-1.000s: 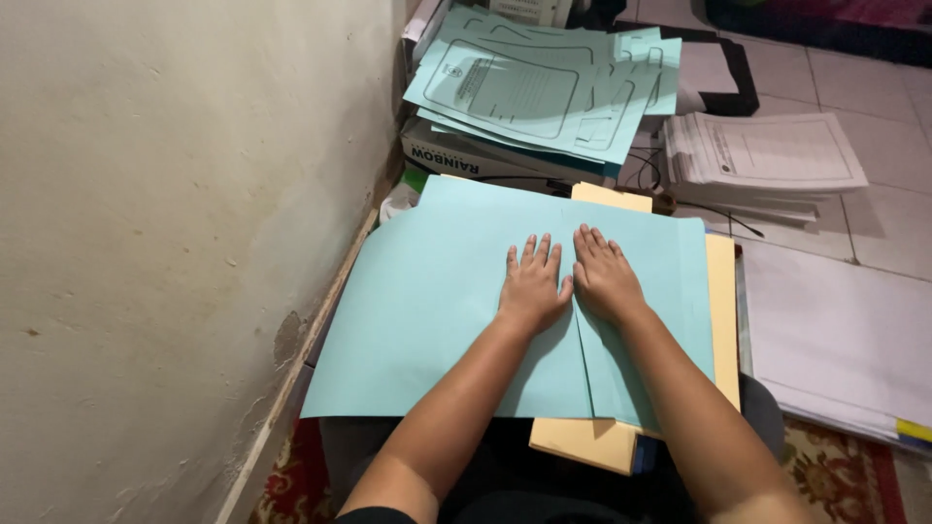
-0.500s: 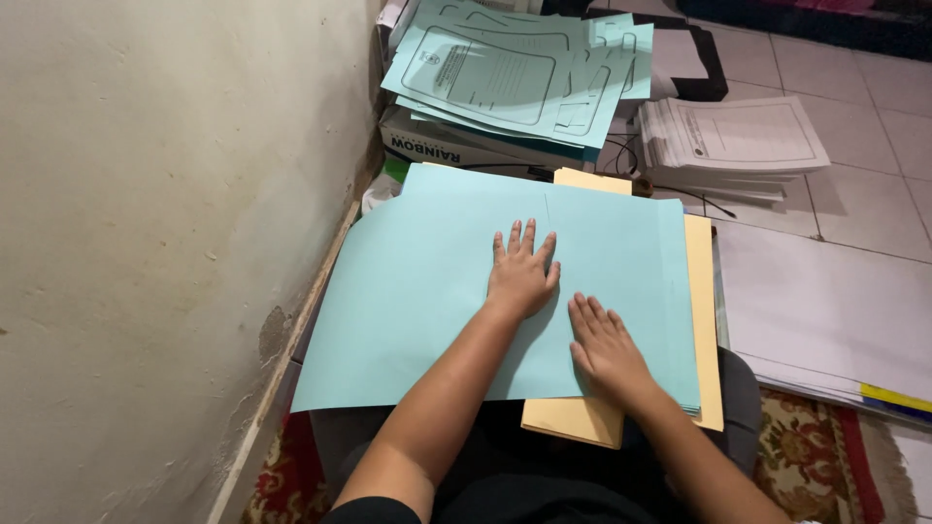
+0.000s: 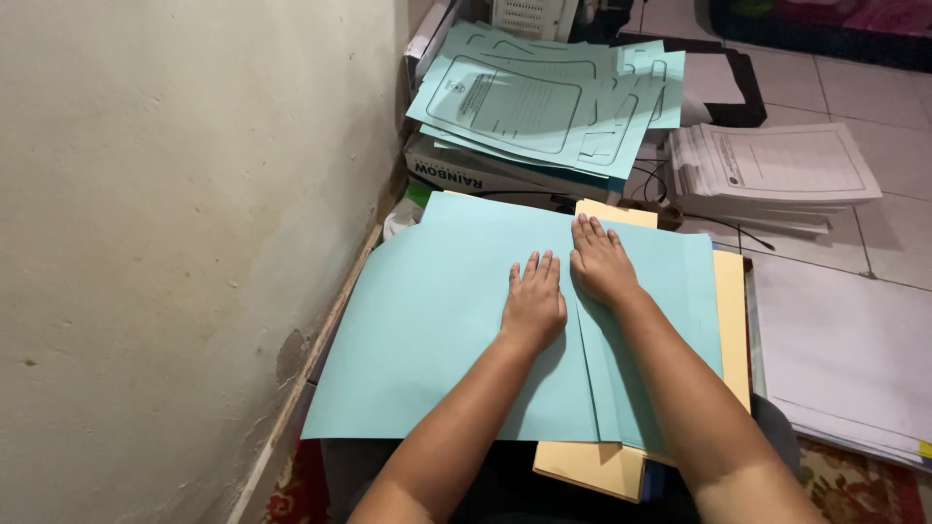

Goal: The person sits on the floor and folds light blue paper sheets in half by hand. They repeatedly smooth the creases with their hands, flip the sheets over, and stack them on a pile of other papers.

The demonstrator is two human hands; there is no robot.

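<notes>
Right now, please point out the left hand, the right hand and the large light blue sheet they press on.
left hand [image 3: 533, 303], head view, back of the hand.
right hand [image 3: 602, 262], head view, back of the hand.
light blue sheet [image 3: 427, 330], head view, bare left half.

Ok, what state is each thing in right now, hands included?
Left hand: flat, palm down on the blue sheet.
Right hand: flat on the sheet's folded flap.
Blue sheet: folded over, lying flat.
Yellow sheets: underneath, mostly covered.
Printed blue sheets: loosely stacked.
White paper stack: piled on floor.

A flat white cardboard box [image 3: 485, 175] with dark lettering lies beyond the fingertips, under printed teal sheets [image 3: 544, 102].
</notes>
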